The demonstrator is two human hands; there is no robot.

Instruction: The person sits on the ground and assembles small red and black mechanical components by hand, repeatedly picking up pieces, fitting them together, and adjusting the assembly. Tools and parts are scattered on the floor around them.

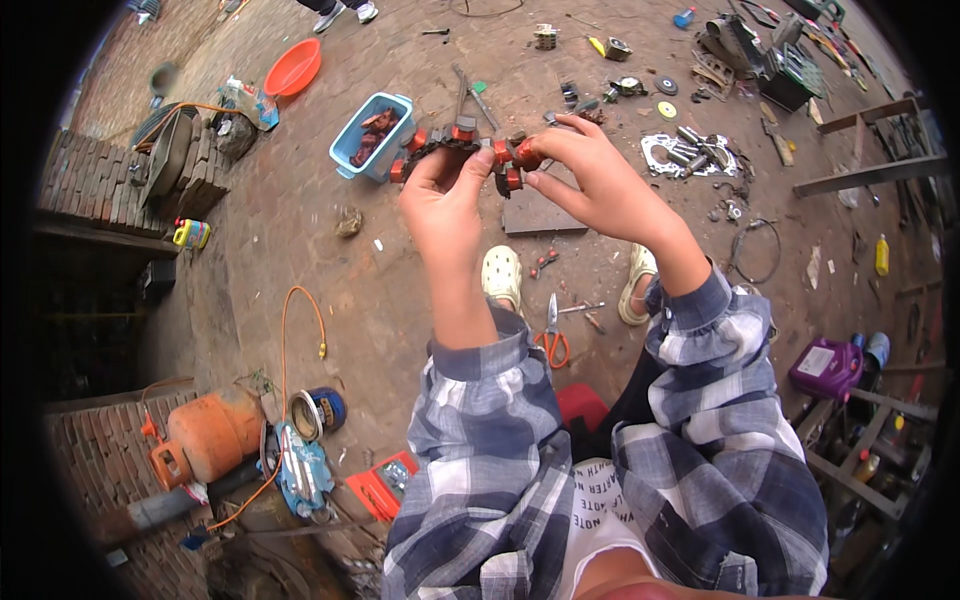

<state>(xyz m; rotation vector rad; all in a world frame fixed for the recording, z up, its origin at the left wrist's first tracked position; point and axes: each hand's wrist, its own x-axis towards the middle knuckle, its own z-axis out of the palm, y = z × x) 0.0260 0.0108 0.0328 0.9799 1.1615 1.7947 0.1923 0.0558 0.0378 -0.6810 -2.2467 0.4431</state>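
Observation:
Both my hands are raised in front of me at a dark metal ring with red wound coils, which looks like a stator. My left hand pinches its near left side between thumb and fingers. The fingers of my right hand close on a red coil at its right end. Below the ring, a flat grey block lies on the ground. Just left of my left hand stands a light blue tub with dark reddish parts inside. Scissors with orange handles lie between my feet.
A red basin sits at the far left. Metal pins rest on a gasket to the right, among scattered engine parts. An orange gas cylinder and its hose are at lower left. A purple jug stands at right. Another person's shoes show at the top.

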